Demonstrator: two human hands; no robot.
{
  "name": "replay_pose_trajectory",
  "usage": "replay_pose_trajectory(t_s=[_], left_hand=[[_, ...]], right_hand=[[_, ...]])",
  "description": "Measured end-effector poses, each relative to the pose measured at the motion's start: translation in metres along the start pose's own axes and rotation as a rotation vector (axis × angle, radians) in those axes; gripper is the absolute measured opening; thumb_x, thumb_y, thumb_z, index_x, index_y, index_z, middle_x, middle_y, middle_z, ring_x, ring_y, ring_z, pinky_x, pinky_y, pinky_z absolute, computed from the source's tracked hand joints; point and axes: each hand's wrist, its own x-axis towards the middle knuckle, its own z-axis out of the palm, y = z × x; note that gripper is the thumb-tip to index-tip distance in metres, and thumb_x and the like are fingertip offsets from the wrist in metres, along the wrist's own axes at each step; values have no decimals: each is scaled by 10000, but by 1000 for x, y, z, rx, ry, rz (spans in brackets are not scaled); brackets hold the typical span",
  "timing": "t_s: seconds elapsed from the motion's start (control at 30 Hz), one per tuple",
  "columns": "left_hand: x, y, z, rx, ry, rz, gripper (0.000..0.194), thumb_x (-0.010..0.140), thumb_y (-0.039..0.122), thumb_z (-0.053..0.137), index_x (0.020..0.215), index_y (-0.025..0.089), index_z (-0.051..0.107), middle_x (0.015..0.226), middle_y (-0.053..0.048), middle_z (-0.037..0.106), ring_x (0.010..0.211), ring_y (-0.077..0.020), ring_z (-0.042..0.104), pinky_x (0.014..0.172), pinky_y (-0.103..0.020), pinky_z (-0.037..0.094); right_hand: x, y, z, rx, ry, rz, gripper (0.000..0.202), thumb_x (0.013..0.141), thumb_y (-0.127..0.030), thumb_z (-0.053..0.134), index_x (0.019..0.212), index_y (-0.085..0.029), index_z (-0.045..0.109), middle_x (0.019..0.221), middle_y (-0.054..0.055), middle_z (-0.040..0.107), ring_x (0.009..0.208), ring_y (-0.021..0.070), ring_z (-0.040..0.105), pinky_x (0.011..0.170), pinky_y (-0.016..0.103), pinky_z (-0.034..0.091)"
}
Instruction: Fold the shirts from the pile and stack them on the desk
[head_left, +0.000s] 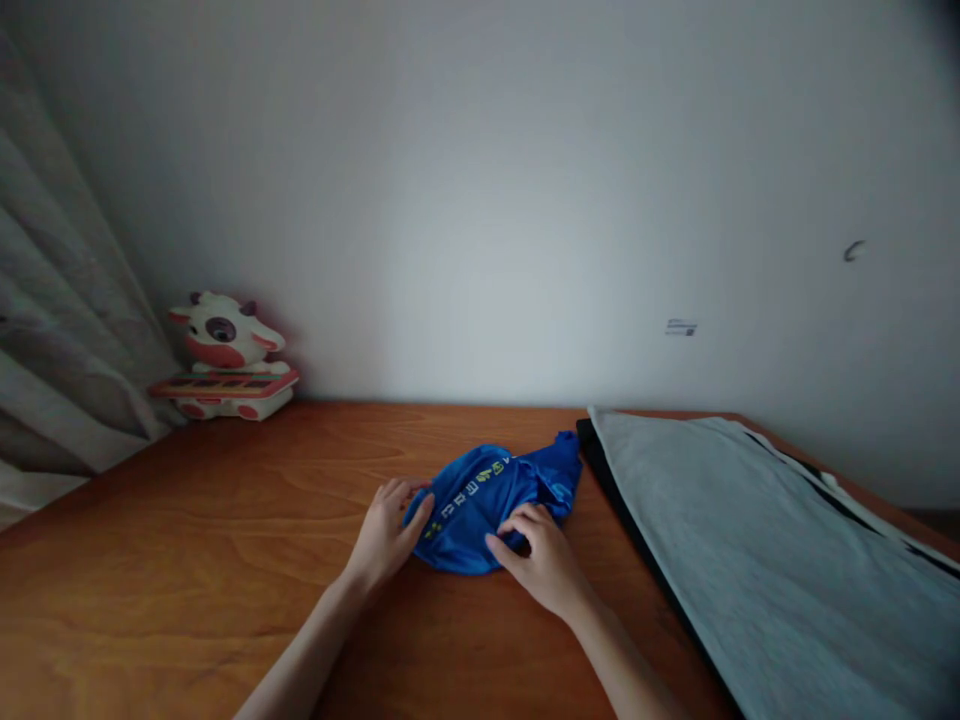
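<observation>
A crumpled, shiny blue piece of fabric (465, 515) with white and yellow print lies on the wooden table. It is rounded on the left and bunched into a narrower end at the right; its exact kind is unclear. At its left edge rests my left hand (386, 530), with the thumb on the fabric and the fingers stretched out apart from it. My right hand (544, 560) is over the lower right part, fingers bent and a gap showing between thumb and forefinger. Its fingertips touch or nearly touch the cloth.
Right of the fabric, a grey cloth (750, 530) with dark edging spreads over the wooden table (187, 580). A cow-shaped toy keyboard (236, 360) stands at the back left, beside a pale curtain (60, 300). Behind everything rises a white wall (480, 200) with a small hook (853, 251).
</observation>
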Motion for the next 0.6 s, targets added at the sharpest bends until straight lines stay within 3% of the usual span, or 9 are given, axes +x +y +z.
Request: replay_pose_trajectory(t_s=[0.1,0.2,0.27,0.37,0.43,0.5,0.6], left_hand=[[-3,5,0,59,-140,53,302,659,400,849,937,296,793,950,-72,781,934,-303,692,915,-423,535],[-5,8,-4,176,-322,87,255,739,412,796,975,318,786,893,-45,784,796,-253,706,799,-347,537],[-7,9,-7,218,-396,102,129,797,431,741,803,306,772,718,-18,738,636,-203,661,674,-294,505],[-9,8,-8,230,-431,149,376,830,449,703,511,272,612,492,11,564,475,-149,533,558,-261,429],[-9,8,-6,227,-428,180,431,829,454,705,467,268,562,479,9,532,474,-144,511,553,-263,421],[-9,9,-4,200,-420,194,422,812,452,725,465,273,566,494,-5,549,519,-161,535,588,-276,448],[-8,10,-1,164,-397,202,405,779,427,764,451,281,576,488,-16,549,568,-185,555,647,-301,487]], right_hand=[[1,-7,-5,69,-72,-9,557,995,-477,517,499,-233,592,590,4,638,692,171,631,745,285,466],[2,-9,-7,130,-88,34,634,1026,-459,452,438,-238,540,503,-4,622,607,148,630,704,260,451],[2,-6,-5,98,-21,92,565,1019,-466,444,521,-236,581,535,2,636,582,148,624,652,253,444],[3,4,-1,-31,171,175,328,977,-464,487,845,-217,658,748,36,695,673,181,648,652,272,468],[2,11,2,-155,284,210,307,937,-459,541,1057,-192,635,948,97,698,860,244,667,755,333,506],[1,16,3,-308,343,255,431,879,-487,626,1164,-165,614,1086,164,659,1004,325,632,842,429,507],[0,19,4,-456,320,304,438,808,-502,726,1115,-196,663,1149,185,630,1039,375,605,858,488,490]])
